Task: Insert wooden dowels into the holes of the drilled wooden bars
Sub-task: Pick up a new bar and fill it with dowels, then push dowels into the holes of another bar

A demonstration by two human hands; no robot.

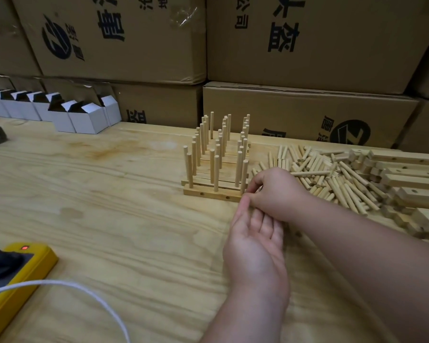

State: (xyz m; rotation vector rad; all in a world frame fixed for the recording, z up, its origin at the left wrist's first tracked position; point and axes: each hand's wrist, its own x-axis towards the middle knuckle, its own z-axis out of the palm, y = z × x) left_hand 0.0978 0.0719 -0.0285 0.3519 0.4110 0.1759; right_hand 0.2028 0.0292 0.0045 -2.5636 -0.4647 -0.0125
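Stacked cardboard cartons [307, 40] behind, pale plywood bench [109, 194] in front, small white boxes [84, 117] lined up far left, yellow device [18, 273] with a white cord [67, 284] near left. Centre stage: drilled bars [212, 193] laid side by side, dowels standing upright in rows [218, 144], front bar showing side holes. Loose dowel pile [332, 179] just right of that, more undrilled-looking or unfilled bars [406, 174] heaped further right.

Handling, as a guess: dowels light, stiff, dry and smooth, likely to roll or skitter if nudged, not fragile. Best pinched near the middle or upper third, leaving the lower end free to find a hole. Bars rigid and light too, apt to slide on the bench under a push, so worth steadying with the other hand.

Right hand [275, 194] arched knuckles-up at the front bar's right end, fingers curled in, thumb and forefinger tips pressed together as if pinching something; whether a dowel sits in there, cannot tell, fingers hide it. Left hand [255, 233] palm-up beneath, fingers straight and relaxed, nothing visibly held, fingertips touching the right hand near the bar's corner. Both forearms reaching in from lower right.
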